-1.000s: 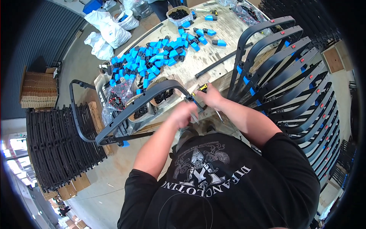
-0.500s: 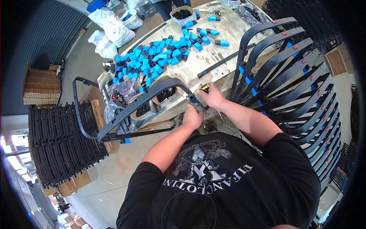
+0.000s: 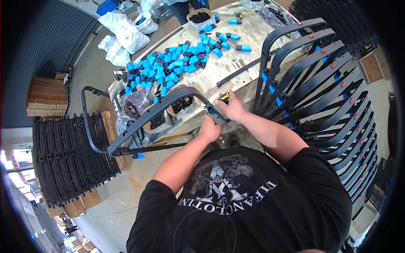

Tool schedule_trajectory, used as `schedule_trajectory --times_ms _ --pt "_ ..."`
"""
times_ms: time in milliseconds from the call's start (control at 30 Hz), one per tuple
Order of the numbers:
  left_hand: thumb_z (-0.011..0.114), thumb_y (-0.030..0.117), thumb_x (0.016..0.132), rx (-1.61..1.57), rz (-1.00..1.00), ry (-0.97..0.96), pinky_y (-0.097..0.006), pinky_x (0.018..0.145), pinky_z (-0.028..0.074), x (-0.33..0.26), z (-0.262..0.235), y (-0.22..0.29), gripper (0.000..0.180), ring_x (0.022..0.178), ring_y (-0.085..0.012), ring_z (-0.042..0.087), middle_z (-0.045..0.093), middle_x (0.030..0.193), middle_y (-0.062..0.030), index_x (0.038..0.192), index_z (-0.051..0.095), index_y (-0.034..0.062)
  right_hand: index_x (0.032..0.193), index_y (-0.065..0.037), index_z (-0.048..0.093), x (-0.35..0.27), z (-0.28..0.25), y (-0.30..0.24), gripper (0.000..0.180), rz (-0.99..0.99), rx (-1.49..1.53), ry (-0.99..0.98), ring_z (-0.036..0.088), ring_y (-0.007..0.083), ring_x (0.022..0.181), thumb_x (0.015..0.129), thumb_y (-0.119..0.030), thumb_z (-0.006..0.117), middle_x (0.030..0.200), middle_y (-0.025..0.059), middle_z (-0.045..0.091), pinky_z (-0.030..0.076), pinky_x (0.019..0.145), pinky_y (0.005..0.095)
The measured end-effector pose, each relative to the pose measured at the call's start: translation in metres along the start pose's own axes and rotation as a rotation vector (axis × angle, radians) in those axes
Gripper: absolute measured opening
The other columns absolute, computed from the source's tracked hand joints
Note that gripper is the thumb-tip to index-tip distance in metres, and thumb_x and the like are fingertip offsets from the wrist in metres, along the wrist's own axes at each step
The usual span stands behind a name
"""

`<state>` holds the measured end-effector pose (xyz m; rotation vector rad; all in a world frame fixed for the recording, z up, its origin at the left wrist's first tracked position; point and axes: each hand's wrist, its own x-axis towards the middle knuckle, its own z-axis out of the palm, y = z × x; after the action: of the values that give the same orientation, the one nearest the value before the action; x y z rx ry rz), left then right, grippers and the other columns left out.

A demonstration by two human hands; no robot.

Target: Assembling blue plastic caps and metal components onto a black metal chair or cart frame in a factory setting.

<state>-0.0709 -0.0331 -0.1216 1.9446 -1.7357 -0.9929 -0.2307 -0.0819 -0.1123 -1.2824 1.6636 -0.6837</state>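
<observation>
A black curved frame stands tilted across the table's near edge, its right end in front of me. At that end my left hand is closed, fingertips by a small blue-and-black fitting. What it grips is mostly hidden; a metal piece shows just below it. My right hand is closed around a tool with a yellow-and-black handle, right beside the same frame end. The tool's working end is hidden.
On the wooden table lie a pile of blue-and-black parts, a black bar and tubs of small black pieces. A long row of black frames stands at right. Stacked black parts are at left.
My left hand has shifted slightly down and left, and more of the metal piece beneath it shows. My right hand has moved slightly left with the tool. The frame stays in place.
</observation>
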Motion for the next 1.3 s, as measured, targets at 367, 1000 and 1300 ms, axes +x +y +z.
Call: schedule_trajectory --times_ms 367,1000,1300 --pt "0.067 0.025 0.083 0.046 -0.008 -0.056 -0.055 0.085 0.053 -0.009 0.002 0.012 0.044 0.095 -0.0495 0.067 0.068 0.099 -0.0329 0.111 0.053 -0.0055 0.103 0.0 0.061 0.009 0.023 0.125 0.039 0.041 0.377 -0.273 0.06 0.0106 0.067 0.086 -0.029 0.081 0.08 0.006 0.064 0.05 0.06 0.029" --pt "0.065 0.01 0.09 -0.52 -0.154 0.039 -0.031 0.058 0.048 -0.041 -0.042 -0.077 0.027 0.062 -0.0168 0.056 0.06 0.077 -0.0061 0.112 0.053 0.0006 0.138 -0.009 0.052 -0.028 -0.008 0.003 0.061 -0.153 0.094 0.142 0.069 0.0409 0.095 0.083 -0.023 0.073 0.102 0.0255 0.069 0.055 0.086 0.0447" --pt "0.06 0.004 0.091 -0.862 -0.414 0.116 -0.031 0.044 0.044 -0.061 -0.12 -0.108 0.046 0.053 -0.0148 0.055 0.056 0.07 -0.0046 0.135 0.048 -0.0003 0.135 -0.005 0.052 0.011 -0.006 0.009 0.075 0.042 0.067 0.277 0.068 0.0328 0.106 0.074 -0.036 0.085 0.118 0.0224 0.068 0.053 0.092 0.0402"
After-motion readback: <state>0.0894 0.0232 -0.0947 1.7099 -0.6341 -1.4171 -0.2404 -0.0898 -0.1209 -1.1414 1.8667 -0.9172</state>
